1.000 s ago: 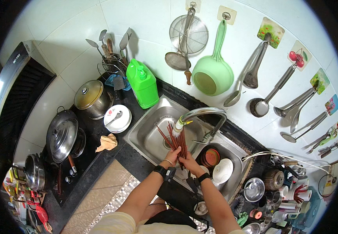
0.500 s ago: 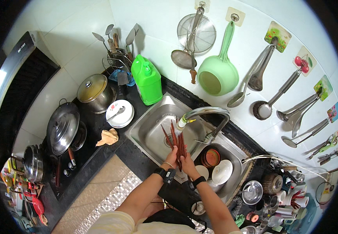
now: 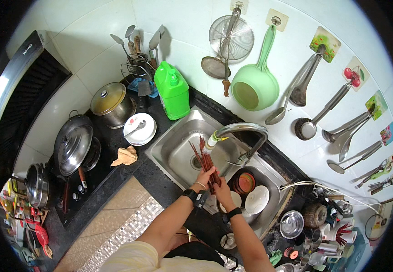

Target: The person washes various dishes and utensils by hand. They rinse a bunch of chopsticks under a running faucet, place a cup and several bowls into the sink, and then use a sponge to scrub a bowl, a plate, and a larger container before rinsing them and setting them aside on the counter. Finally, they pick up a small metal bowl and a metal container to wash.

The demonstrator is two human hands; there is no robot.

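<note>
A bundle of reddish-brown chopsticks (image 3: 207, 159) slants over the left basin of the steel sink (image 3: 163, 144), its upper ends near the tap's mouth. My left hand (image 3: 204, 177) is wrapped round the middle of the bundle. Just below it, my right hand (image 3: 224, 193) closes on the lower end from the other side. The curved tap (image 3: 244, 128) reaches over from the back; whether water runs is hard to tell. My fingers partly hide the lower parts of the chopsticks.
White bowls (image 3: 258, 200) and a brown-red bowl (image 3: 245, 182) sit in the right basin. Behind the sink stands a green jug (image 3: 173, 93). White plates (image 3: 140, 131) and a tan cloth (image 3: 124, 156) lie to the left. Cups and metal bowls (image 3: 292, 224) crowd the right counter.
The bundle's upper ends, fanned out before, are now closer together. My left hand has slid slightly up along the chopsticks, and my right hand has shifted a little to the right.
</note>
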